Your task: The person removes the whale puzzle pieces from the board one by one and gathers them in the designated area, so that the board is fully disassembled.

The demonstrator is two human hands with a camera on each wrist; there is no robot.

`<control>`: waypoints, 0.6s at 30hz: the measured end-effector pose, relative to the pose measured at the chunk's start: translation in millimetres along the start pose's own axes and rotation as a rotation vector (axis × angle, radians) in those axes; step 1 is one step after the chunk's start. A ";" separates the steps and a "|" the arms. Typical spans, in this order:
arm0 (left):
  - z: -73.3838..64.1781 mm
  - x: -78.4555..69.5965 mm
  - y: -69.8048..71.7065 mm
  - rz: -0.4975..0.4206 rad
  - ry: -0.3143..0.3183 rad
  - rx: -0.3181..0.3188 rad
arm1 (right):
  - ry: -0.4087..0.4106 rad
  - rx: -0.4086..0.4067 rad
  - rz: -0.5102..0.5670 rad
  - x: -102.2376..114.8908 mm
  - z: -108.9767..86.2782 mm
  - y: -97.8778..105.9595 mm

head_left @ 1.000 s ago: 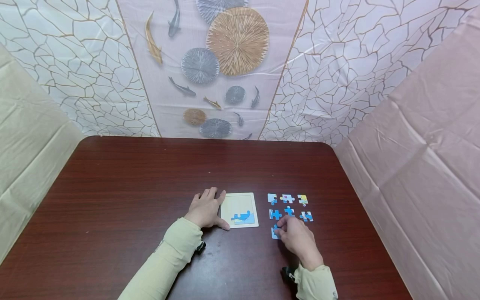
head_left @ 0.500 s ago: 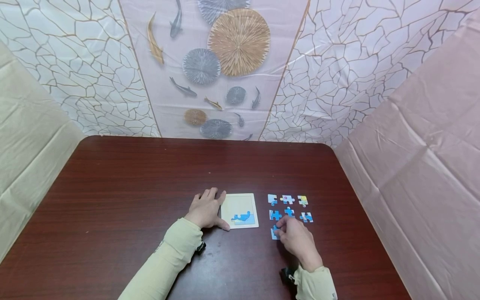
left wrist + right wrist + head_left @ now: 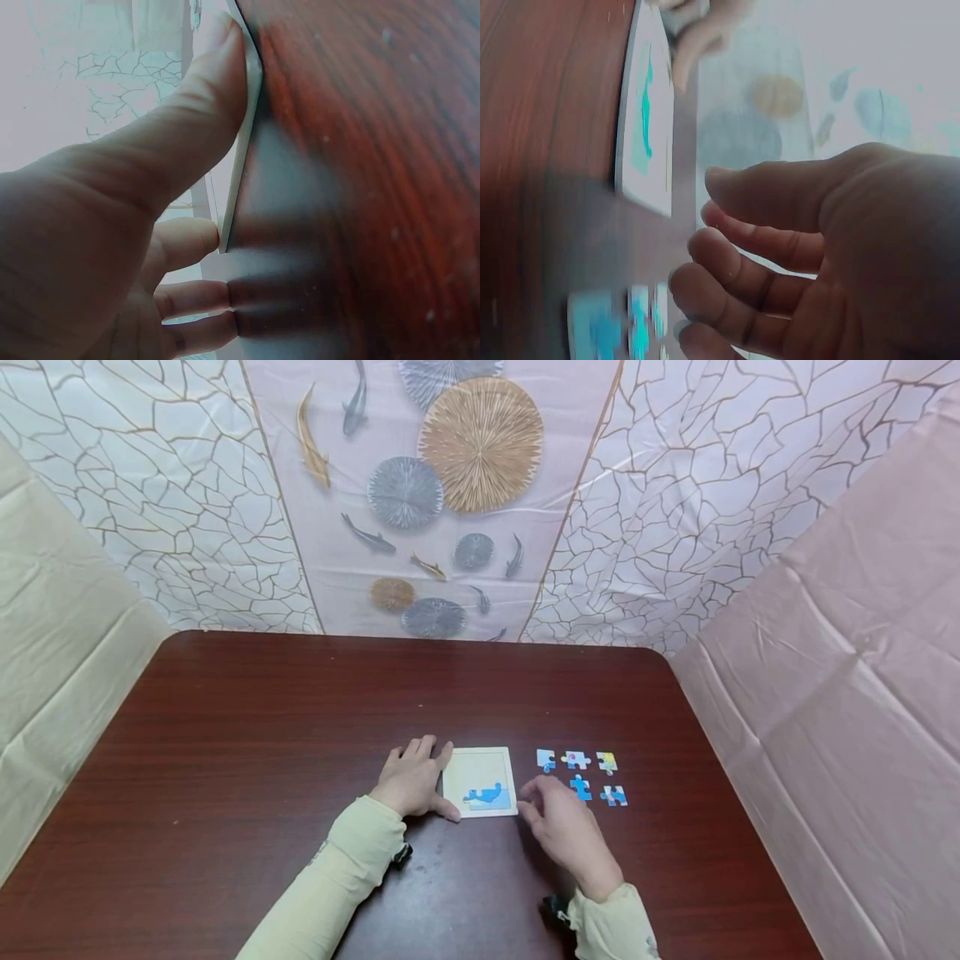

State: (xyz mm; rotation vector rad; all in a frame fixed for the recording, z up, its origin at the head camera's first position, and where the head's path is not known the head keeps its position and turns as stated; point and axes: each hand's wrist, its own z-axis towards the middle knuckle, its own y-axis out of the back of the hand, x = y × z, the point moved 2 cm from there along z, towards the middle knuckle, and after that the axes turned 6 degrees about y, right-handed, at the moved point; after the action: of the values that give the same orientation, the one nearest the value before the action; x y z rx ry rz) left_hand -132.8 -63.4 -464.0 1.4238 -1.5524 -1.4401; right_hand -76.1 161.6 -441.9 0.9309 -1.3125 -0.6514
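Observation:
My left hand (image 3: 411,777) lies at the left side of a square, pale puzzle tray (image 3: 477,768), thumb near its front corner and index finger near its back one. In the left wrist view, the thumb (image 3: 202,97) rests along the tray's edge while other fingertips touch the table. Blue fitted pieces (image 3: 489,797) fill the lower right of the tray. Close to the tray's right edge hovers my right hand (image 3: 558,822), fingers loosely bent. No piece shows in its grasp in the right wrist view. Beneath it lies a light-blue puzzle piece (image 3: 591,326), concealed in the head view.
Loose pieces lie right of the tray: a back row with a white-and-blue piece (image 3: 546,760), a white piece (image 3: 576,760) and a yellow one (image 3: 607,762). Nearer are a blue piece (image 3: 581,787) and a blue-and-white one (image 3: 614,795). A patterned cloth (image 3: 420,552) hangs behind the table.
My right hand has moved left from the front loose piece to beside the tray's right edge, now covering the left loose pieces in the head view. My left hand stays put.

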 end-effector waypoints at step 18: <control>1.8 -0.6 0.2 -0.008 0.018 0.016 | 0.275 0.062 -0.156 39.6 22.2 -37.0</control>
State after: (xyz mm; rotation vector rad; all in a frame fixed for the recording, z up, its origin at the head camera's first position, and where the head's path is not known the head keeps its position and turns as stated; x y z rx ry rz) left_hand -134.4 -62.3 -464.0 1.4500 -1.5527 -1.4187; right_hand -87.3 105.3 -453.4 1.1388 -1.0270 -0.5812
